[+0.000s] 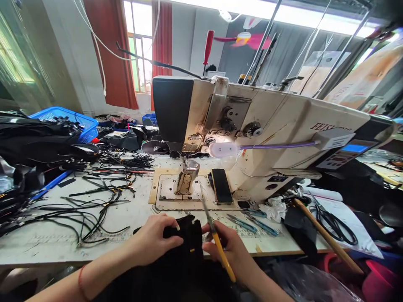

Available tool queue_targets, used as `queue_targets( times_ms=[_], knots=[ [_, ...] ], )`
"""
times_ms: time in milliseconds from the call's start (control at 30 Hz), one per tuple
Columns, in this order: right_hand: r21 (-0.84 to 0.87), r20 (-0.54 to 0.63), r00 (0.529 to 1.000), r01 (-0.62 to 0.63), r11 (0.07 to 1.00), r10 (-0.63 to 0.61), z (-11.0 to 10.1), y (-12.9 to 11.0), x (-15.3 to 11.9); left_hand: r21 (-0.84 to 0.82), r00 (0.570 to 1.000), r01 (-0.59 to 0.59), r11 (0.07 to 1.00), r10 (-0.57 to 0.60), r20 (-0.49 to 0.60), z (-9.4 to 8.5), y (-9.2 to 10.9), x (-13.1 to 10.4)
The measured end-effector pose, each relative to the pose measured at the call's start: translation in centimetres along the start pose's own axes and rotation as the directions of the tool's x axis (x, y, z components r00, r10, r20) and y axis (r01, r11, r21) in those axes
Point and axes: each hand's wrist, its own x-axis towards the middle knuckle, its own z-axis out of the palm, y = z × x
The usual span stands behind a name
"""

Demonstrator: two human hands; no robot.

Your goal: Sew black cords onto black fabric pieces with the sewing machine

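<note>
My left hand (157, 239) pinches the edge of a black fabric piece (190, 239) between thumb and fingers, near the front edge of the table. A small yellow mark shows on the black piece. Beside its right edge, my right hand (228, 245) is closed around a yellow-handled tool with a pointed metal blade (219, 247); its tip points up and away, and its exact kind is unclear. The right fingertips are close to the fabric, but whether they grip it I cannot tell. Straight ahead stands a post-bed sewing machine (185, 176).
A phone (222, 186) lies by the machine's post. Blue-handled snips (242, 223) and black-handled scissors (333, 222) lie to the right, near a wooden-handled tool (327, 235). Black cords (103, 205) spread over the left side, before a blue basket (90, 126).
</note>
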Motion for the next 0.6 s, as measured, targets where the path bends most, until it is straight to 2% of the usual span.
queue_targets(
  times_ms=[33, 67, 100, 167, 233, 300, 433, 500, 600],
  knots=[
    [-0.272, -0.015, 0.996, 0.081, 0.959, -0.088, -1.2, -0.3, -0.2, -0.026, 1.0, 0.001, 1.0, 0.0, 0.006, 0.1, -0.1, 0.4],
    [-0.487, -0.006, 0.988, 0.132, 0.863, -0.155, -2.5, -0.7, -0.3, -0.042, 1.0, -0.001, 0.999, 0.001, 0.014, 0.2, -0.1, 0.8],
    [-0.619, 0.035, 0.987, 0.146, 0.772, -0.159, -3.7, -1.1, -0.5, -0.052, 1.0, -0.004, 0.999, 0.006, 0.022, 0.2, -0.1, 1.1],
    [-0.778, 0.114, 0.983, 0.177, 0.603, -0.142, -5.8, -1.9, -0.6, -0.062, 0.999, -0.016, 0.998, 0.018, 0.029, 0.4, 0.2, 1.5],
    [-0.858, 0.182, 0.972, 0.231, 0.459, -0.15, -7.1, -2.3, -0.6, -0.064, 0.999, -0.02, 0.998, 0.022, 0.033, 0.6, 0.5, 1.6],
    [-0.896, 0.245, 0.942, 0.31, 0.318, -0.23, -7.9, -2.5, -0.2, -0.056, 0.999, -0.016, 0.998, 0.018, 0.034, 0.8, 0.8, 1.7],
    [-0.877, 0.41, 0.827, 0.473, 0.082, -0.386, -8.8, -2.9, 1.0, -0.033, 0.999, -0.004, 0.999, 0.005, 0.054, 0.9, 1.0, 1.7],
    [-0.849, 0.487, 0.788, 0.528, 0.006, -0.377, -9.3, -3.4, 1.8, -0.018, 0.998, -0.005, 1.0, 0.006, 0.062, 0.9, 1.0, 1.8],
    [-0.823, 0.537, 0.785, 0.568, 0.013, -0.309, -9.9, -4.6, 2.8, -0.004, 0.998, -0.021, 1.0, 0.021, 0.066, 1.1, 1.0, 1.9]
  ],
)
